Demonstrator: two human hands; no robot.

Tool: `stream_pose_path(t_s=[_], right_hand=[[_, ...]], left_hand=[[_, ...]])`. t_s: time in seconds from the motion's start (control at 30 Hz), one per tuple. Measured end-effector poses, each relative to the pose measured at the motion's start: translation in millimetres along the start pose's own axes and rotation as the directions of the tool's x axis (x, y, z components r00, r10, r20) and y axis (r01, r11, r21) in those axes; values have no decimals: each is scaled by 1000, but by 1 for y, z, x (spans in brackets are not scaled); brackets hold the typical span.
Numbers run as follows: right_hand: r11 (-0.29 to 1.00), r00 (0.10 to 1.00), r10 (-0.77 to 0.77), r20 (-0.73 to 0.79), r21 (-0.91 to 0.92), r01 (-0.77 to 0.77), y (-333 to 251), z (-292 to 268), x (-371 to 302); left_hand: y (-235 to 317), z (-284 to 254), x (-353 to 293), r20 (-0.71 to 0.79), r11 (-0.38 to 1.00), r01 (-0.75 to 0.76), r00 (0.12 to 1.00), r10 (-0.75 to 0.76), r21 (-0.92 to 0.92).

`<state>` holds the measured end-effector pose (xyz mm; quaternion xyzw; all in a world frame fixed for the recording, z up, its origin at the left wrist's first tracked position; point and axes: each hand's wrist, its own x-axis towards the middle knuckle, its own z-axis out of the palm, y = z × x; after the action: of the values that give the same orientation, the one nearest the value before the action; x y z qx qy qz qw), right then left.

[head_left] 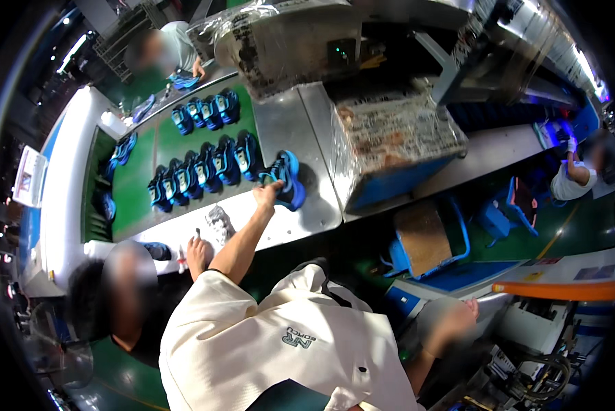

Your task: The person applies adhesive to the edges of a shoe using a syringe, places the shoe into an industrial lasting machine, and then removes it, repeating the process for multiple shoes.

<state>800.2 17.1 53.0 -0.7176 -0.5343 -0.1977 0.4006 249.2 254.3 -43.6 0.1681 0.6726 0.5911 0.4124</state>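
Observation:
My left hand (269,194) reaches out over the metal table and is closed on a blue and black sports shoe (291,179) with a bright blue sole. Just left of it, a row of similar blue shoes (201,168) stands on the green conveyor belt (132,195). My right hand (454,320) is low on the right, beside a machine. Its fingertips are near the end of a silver bar (494,297); a blur covers most of the hand, so its grip is unclear.
A co-worker's hand (196,255) rests on the table edge near a crumpled grey-white bundle (219,225). More shoes (208,109) stand farther back. A film-wrapped machine box (400,133) rises to the right. A blue-framed chair (427,236) and an orange bar (557,290) lie nearer.

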Motion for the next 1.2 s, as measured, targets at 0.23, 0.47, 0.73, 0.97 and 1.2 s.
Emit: stream_pose_path(t_s=[0.23,0.47,0.73,0.97,1.2], right_hand=[[969,990,-119,-72,210,131,-201,58,228],[829,869,-479,-123,263,494,-335,158,364],[909,796,403,451,-299,-291,-196,254,286],[957,878,289,381,-135,-256,-208,262,294],[932,851,295,435,67,-357,-171,270,294]], left_hand=[[-16,-3,190,-111,758,-138,957,268,637],[-55,23,206,-65,537,-239,872,486,809],[-71,33,190,12,550,-198,946,324,811],[-68,28,224,128,487,-372,877,463,790],[-17,48,139,196,648,-503,851,487,572]])
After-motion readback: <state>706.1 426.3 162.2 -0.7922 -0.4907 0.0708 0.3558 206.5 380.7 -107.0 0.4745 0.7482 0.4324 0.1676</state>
